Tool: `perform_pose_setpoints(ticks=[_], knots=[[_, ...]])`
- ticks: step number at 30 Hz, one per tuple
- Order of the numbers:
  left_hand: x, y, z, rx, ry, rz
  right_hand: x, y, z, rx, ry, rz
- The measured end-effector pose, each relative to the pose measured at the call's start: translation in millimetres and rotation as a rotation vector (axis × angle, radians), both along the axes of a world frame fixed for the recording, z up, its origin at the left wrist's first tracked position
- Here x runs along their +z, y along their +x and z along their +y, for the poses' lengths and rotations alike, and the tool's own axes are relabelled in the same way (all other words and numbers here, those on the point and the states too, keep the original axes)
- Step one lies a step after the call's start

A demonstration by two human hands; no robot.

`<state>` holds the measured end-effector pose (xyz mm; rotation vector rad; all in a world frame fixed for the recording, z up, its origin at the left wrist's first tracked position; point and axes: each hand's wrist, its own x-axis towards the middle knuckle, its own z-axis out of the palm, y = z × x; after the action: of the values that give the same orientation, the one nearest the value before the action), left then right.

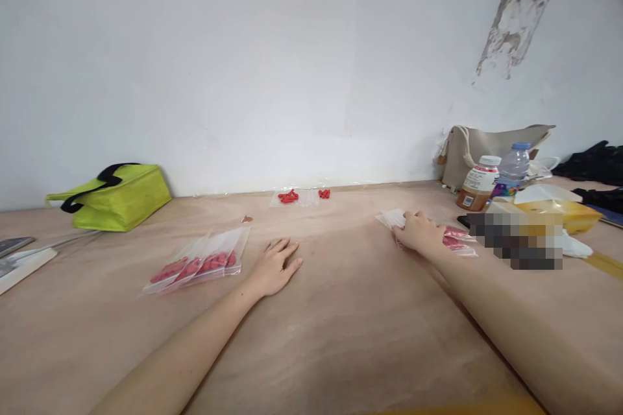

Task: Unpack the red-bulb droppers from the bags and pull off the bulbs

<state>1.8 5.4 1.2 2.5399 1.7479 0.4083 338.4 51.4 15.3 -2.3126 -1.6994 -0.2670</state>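
At the brown-covered table (350, 337), we are resting the left hand (275, 269) palm-down, its fingers loosely spread and holding nothing, just beside a fanned row of zip-top bags (192, 266) containing red pieces (219, 260). With the right hand (419, 232) we are resting curved fingers over a second group of zip-top bags (456, 242) (whether they are pinching one, we cannot tell), and such thin, overlapping plastic is probably calling for light fingertips on one edge at a time. Two small red clusters (288, 196) are lying beyond both hands.
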Motion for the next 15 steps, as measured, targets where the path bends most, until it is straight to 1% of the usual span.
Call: perform_pose_setpoints(ticks=[2,4,7,9,11,15], knots=[[-0.3,0,-1,-0.002,0.001,-0.006,-5.8,-4,0,0.049,0.008,-0.05],[-0.7,-1,-1,-0.002,0.004,-0.011,-10.6,-10,1,0.122,0.053,-0.107],[-1.6,-2,-1,-0.001,0.005,-0.012,-14.1,-17,1,0.267,0.111,-0.059],[-2.0,-2,-1,-0.005,0.012,-0.011,-14.7,-22,-1,0.416,0.154,0.012],[-2.0,-2,-1,-0.009,0.028,-0.031,-14.5,-32,-3,0.597,0.191,0.105],[-0.9,0,-4,-0.038,0.12,-0.112,-14.3,-68,-10,0.941,0.169,0.351]])
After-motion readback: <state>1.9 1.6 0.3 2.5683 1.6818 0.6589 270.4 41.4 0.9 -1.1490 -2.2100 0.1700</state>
